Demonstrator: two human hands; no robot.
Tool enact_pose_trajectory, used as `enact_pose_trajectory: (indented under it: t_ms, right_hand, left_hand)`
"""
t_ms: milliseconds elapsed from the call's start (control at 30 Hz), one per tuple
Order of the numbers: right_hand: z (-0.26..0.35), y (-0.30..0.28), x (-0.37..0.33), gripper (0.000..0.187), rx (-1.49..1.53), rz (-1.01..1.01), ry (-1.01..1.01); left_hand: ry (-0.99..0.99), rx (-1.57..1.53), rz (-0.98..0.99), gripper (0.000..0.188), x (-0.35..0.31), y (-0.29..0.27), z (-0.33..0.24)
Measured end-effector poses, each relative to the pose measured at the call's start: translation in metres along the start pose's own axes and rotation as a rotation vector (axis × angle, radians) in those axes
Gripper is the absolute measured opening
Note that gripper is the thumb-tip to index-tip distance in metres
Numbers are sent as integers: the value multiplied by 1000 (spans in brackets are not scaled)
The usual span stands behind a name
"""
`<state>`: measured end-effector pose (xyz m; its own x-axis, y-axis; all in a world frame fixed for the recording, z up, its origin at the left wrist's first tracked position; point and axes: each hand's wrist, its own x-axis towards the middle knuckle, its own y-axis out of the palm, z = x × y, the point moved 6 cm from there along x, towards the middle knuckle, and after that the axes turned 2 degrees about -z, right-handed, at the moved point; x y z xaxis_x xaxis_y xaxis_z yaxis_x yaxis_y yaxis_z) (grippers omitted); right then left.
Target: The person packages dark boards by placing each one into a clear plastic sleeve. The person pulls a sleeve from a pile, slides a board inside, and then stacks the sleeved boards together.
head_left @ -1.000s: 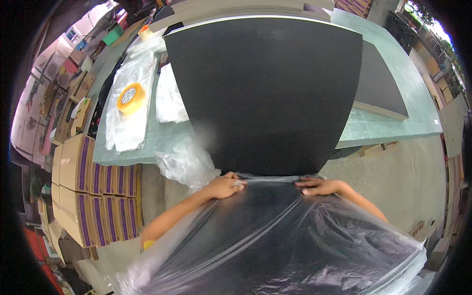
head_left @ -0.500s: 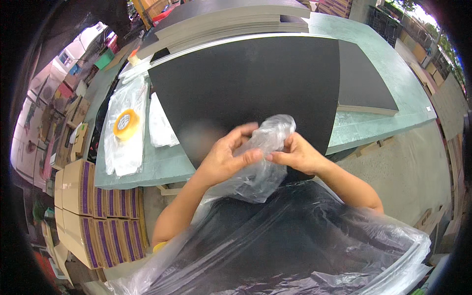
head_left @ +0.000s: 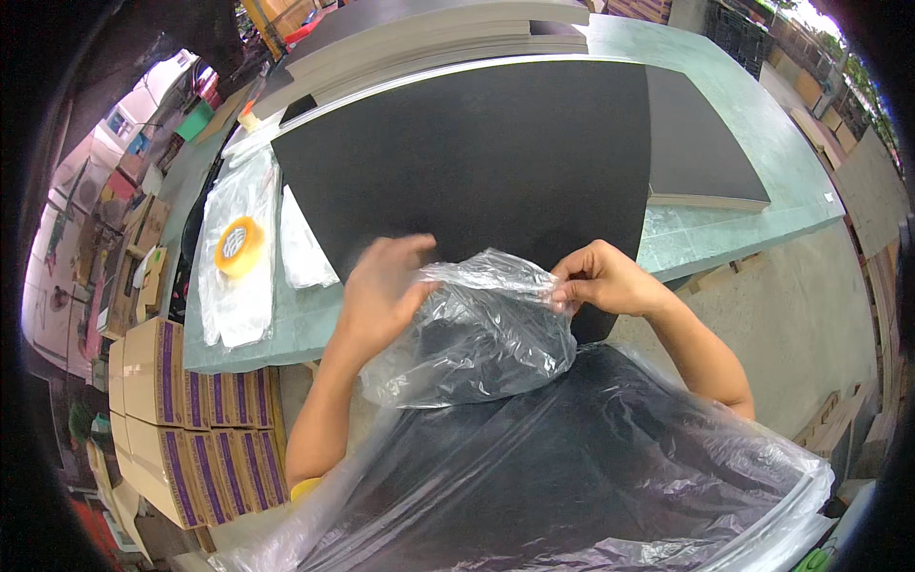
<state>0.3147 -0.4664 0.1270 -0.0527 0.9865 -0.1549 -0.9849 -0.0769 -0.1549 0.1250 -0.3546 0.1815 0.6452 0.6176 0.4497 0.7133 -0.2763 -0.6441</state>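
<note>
A large clear plastic bag (head_left: pixel 496 458) lies over my lap, with a bunched part of it raised in front of me. My right hand (head_left: pixel 605 278) pinches the gathered rim of this plastic between thumb and fingers. At the rim's other end is my left hand (head_left: pixel 376 296), its fingers stretched and blurred, the thumb touching the plastic. Beyond both hands a big black board (head_left: pixel 467 153) lies on the green table (head_left: pixel 705 238), its near edge partly hidden behind the plastic.
On the table's left, a roll of yellow tape (head_left: pixel 238 248) rests on folded clear plastic bags (head_left: pixel 238 310). Stacked boards (head_left: pixel 438 48) stand at the back, another dark board (head_left: pixel 701 143) at the right. Cardboard cartons (head_left: pixel 152 372) are piled below the table at the left.
My hands have moved apart, the left going left. The bunched plastic between them has spread into a wider, looser opening. My right hand keeps its pinch.
</note>
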Motion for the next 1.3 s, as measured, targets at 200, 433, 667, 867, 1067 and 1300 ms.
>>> enact_pose_trajectory:
  t_ms: [200, 433, 667, 867, 1067, 1300]
  right_hand:
    - [-3, 23, 10, 30, 188, -83, 48]
    - [-2, 20, 11, 23, 268, -102, -66]
    - [7, 19, 3, 20, 203, -1, 9]
    - [0, 44, 14, 15, 639, 45, 36]
    - [1, -8, -7, 14, 893, 14, -101]
    - [79, 4, -14, 20, 363, -58, -484]
  left_hand:
    - [-97, -108, 436, 17, -14, 35, -37]
    - [-197, -438, 408, 16, -21, 62, -36]
    - [-162, -432, 346, 13, -20, 57, -36]
    - [-156, -460, 304, 16, -27, 56, -29]
    - [-552, 152, -426, 8, -80, -141, 117]
    - [203, 205, 445, 38, -29, 10, -62]
